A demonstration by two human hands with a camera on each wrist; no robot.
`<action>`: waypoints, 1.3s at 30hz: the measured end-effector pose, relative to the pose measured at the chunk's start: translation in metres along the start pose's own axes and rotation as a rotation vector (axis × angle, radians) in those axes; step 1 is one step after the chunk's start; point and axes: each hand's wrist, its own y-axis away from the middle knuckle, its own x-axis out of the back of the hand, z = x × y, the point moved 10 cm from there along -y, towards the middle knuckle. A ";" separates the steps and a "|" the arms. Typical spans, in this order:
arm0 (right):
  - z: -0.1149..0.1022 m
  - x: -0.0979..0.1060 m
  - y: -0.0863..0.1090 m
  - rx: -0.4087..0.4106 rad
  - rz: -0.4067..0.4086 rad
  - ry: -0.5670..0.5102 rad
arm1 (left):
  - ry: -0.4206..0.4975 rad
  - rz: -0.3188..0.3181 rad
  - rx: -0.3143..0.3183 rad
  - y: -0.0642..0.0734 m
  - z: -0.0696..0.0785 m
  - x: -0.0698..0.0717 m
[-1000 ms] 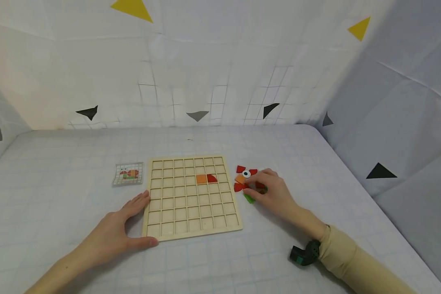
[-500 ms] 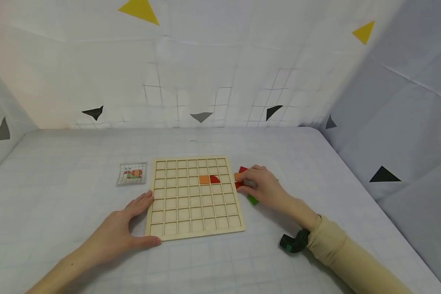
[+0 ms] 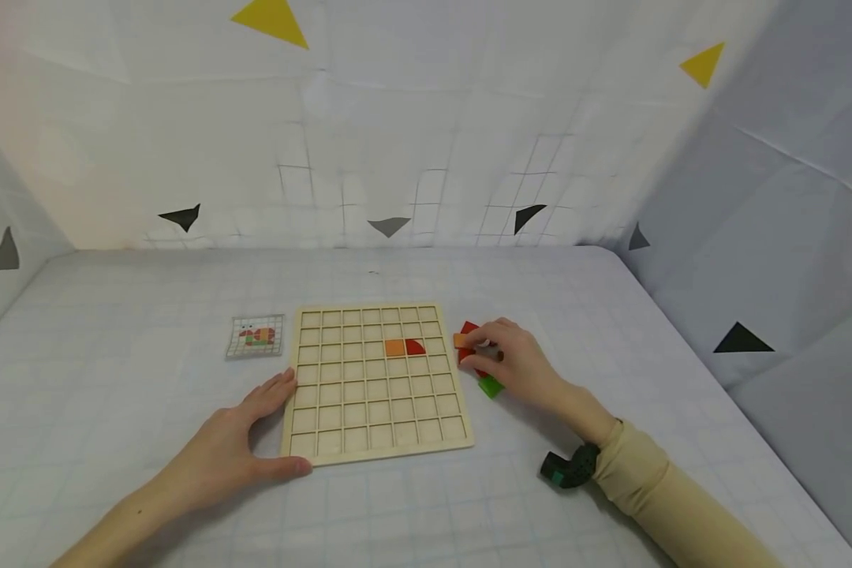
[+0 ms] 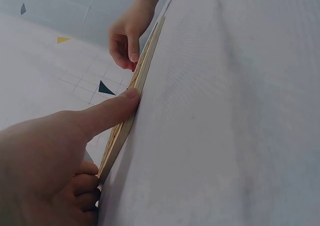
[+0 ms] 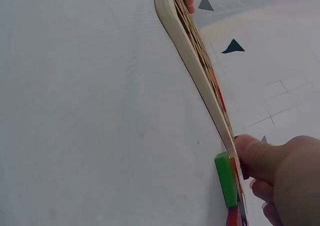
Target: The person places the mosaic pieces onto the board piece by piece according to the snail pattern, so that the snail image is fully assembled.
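Observation:
The pale wooden grid board (image 3: 378,389) lies mid-table, an orange square (image 3: 394,347) and a red quarter-circle (image 3: 415,346) side by side in its cells. My left hand (image 3: 216,446) rests at the board's left edge, thumb at the near corner and fingers straight along the side. Right of the board, my right hand (image 3: 517,356) pinches a small red piece (image 5: 245,173) between thumb and fingers, low over loose pieces. An orange piece (image 3: 459,341), a red one (image 3: 470,326) and a green one (image 3: 491,386) show around the fingertips; the palm hides others.
A small card (image 3: 255,336) with a red, orange and green picture on a grid lies left of the board. A black device (image 3: 569,467) is at the right wrist, by the beige sleeve (image 3: 681,493). White cloth walls stand behind the table.
My right hand has moved slightly left over the loose pieces, and its thumb and fingers have come in around a red one. The left hand stays at the board; the view has shifted slightly.

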 end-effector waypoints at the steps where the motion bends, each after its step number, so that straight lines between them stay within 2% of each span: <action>1: -0.002 0.001 0.000 0.003 0.010 -0.016 | -0.002 -0.001 -0.001 0.000 0.000 0.000; 5: -0.016 -0.001 -0.004 0.069 0.024 -0.053 | -0.001 -0.006 -0.003 -0.001 0.001 0.000; 8: -0.026 -0.010 -0.011 0.106 -0.009 -0.058 | 0.005 -0.009 0.001 -0.001 0.001 0.000; 13: -0.036 -0.025 -0.022 0.092 -0.053 -0.075 | 0.017 -0.016 0.010 0.000 -0.001 -0.002; 17: -0.046 -0.034 -0.025 0.119 -0.065 -0.047 | 0.009 -0.013 0.006 0.000 -0.001 -0.002; 20: -0.051 -0.036 -0.024 0.147 -0.039 -0.018 | 0.008 -0.012 0.004 -0.001 0.000 -0.002; 29: -0.046 -0.037 -0.018 0.176 0.056 -0.033 | 0.012 -0.009 -0.002 -0.001 -0.001 -0.001; 39: -0.048 -0.038 -0.017 0.219 0.071 -0.035 | 0.011 -0.005 -0.006 0.000 -0.001 -0.001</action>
